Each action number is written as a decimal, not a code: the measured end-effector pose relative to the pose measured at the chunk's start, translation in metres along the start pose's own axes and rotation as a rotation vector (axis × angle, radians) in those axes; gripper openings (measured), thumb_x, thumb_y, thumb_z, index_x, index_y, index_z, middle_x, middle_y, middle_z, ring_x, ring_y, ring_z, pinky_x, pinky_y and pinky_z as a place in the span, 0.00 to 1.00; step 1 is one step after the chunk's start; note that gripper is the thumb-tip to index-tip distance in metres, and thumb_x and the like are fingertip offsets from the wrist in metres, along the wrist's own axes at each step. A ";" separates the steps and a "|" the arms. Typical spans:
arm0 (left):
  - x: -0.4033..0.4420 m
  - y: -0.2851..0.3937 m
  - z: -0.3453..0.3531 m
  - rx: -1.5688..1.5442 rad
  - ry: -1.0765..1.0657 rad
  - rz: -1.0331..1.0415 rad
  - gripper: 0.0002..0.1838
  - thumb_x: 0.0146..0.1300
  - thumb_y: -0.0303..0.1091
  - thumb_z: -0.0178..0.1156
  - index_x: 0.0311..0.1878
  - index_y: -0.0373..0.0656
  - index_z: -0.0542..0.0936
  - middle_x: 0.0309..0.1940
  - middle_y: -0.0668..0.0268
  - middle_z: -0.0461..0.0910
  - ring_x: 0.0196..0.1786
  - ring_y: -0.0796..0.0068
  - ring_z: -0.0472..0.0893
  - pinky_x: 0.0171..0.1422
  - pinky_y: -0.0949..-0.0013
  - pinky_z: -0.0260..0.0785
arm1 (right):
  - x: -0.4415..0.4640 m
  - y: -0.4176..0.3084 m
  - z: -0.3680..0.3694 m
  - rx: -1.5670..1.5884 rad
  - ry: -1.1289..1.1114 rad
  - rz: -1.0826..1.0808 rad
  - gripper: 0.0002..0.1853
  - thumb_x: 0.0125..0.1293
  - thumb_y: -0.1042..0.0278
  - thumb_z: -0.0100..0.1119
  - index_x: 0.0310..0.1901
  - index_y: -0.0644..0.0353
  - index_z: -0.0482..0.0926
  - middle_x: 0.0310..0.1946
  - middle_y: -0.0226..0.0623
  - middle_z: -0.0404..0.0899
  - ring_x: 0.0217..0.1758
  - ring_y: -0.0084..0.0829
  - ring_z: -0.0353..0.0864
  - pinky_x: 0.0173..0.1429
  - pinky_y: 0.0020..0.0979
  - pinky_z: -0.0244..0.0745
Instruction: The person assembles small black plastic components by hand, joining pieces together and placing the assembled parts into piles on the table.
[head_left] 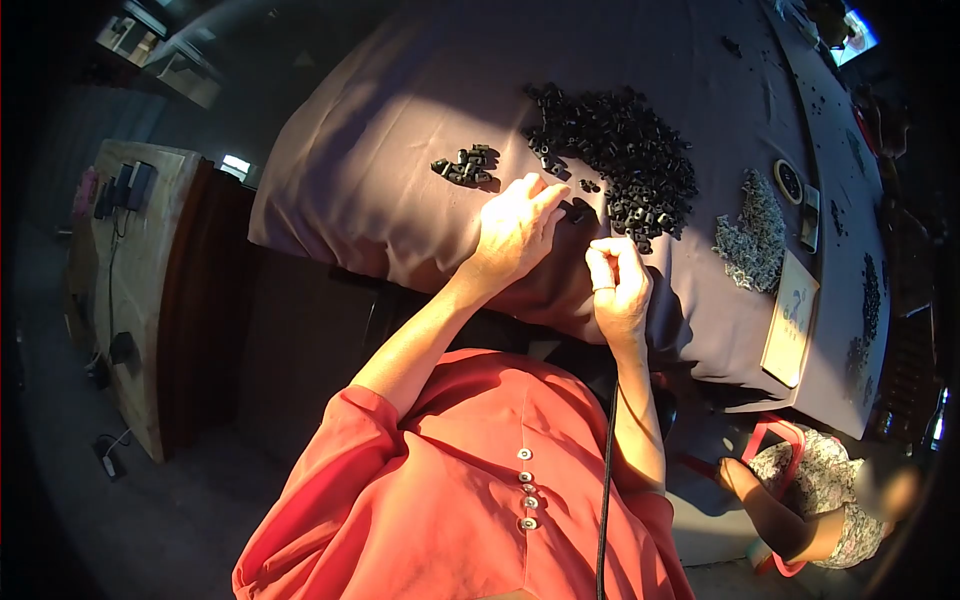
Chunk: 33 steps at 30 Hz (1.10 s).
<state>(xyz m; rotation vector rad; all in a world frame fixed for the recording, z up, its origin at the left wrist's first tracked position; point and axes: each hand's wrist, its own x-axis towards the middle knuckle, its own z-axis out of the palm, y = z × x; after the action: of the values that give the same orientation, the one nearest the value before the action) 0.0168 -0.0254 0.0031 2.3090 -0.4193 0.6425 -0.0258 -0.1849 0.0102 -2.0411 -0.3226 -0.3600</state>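
My left hand (517, 228) is over the cloth-covered table (400, 90), its fingers bunched near a few loose black parts; what they hold, if anything, is too small to name. To its right, my right hand (620, 285) has thumb and fingers pinched together just below the large pile of small black parts (625, 140). Anything between those fingertips is hidden. A smaller cluster of black parts (467, 166) lies up and left of my left hand.
At the right are a heap of small grey pieces (752, 235), a roll of tape (788, 182), a phone-like object (810, 220) and a pale board (791, 318). Another person (810, 500) sits at lower right. A wooden table (150, 300) stands at left.
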 end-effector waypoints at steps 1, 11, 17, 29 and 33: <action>0.000 0.000 -0.001 0.010 -0.020 0.001 0.09 0.51 0.29 0.61 0.38 0.44 0.78 0.29 0.65 0.73 0.35 0.66 0.75 0.37 0.67 0.70 | 0.000 0.000 0.000 0.000 -0.001 0.000 0.04 0.59 0.78 0.56 0.35 0.65 0.73 0.26 0.36 0.74 0.25 0.26 0.73 0.31 0.24 0.70; 0.000 -0.005 -0.002 -0.350 0.007 -0.218 0.04 0.60 0.31 0.56 0.36 0.43 0.76 0.27 0.68 0.74 0.28 0.73 0.73 0.32 0.72 0.66 | 0.000 0.001 0.000 -0.006 0.009 -0.019 0.03 0.60 0.78 0.56 0.35 0.65 0.73 0.26 0.35 0.73 0.25 0.25 0.72 0.30 0.24 0.70; -0.007 0.000 -0.028 -1.140 -0.208 -0.635 0.07 0.65 0.31 0.52 0.41 0.39 0.77 0.27 0.70 0.76 0.25 0.89 0.66 0.28 0.85 0.60 | 0.000 0.002 0.002 0.004 0.010 -0.015 0.03 0.59 0.78 0.56 0.35 0.65 0.73 0.26 0.35 0.73 0.24 0.26 0.72 0.30 0.24 0.69; -0.012 -0.008 -0.025 -1.277 -0.287 -0.584 0.07 0.62 0.29 0.56 0.40 0.37 0.78 0.24 0.68 0.76 0.21 0.88 0.66 0.25 0.83 0.57 | 0.013 -0.016 0.008 0.290 -0.001 0.250 0.05 0.59 0.79 0.58 0.37 0.61 0.76 0.27 0.24 0.76 0.28 0.13 0.71 0.34 0.17 0.68; -0.012 -0.012 -0.024 -1.298 -0.309 -0.582 0.07 0.63 0.30 0.56 0.40 0.37 0.78 0.23 0.68 0.76 0.21 0.88 0.65 0.24 0.83 0.58 | 0.022 -0.025 0.016 0.258 -0.048 0.241 0.05 0.59 0.79 0.57 0.38 0.62 0.76 0.28 0.26 0.77 0.31 0.14 0.73 0.37 0.18 0.69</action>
<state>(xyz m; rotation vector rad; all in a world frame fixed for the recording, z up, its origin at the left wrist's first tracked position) 0.0045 0.0013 0.0053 1.1384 -0.1690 -0.2733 -0.0131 -0.1581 0.0311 -1.8109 -0.1402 -0.1137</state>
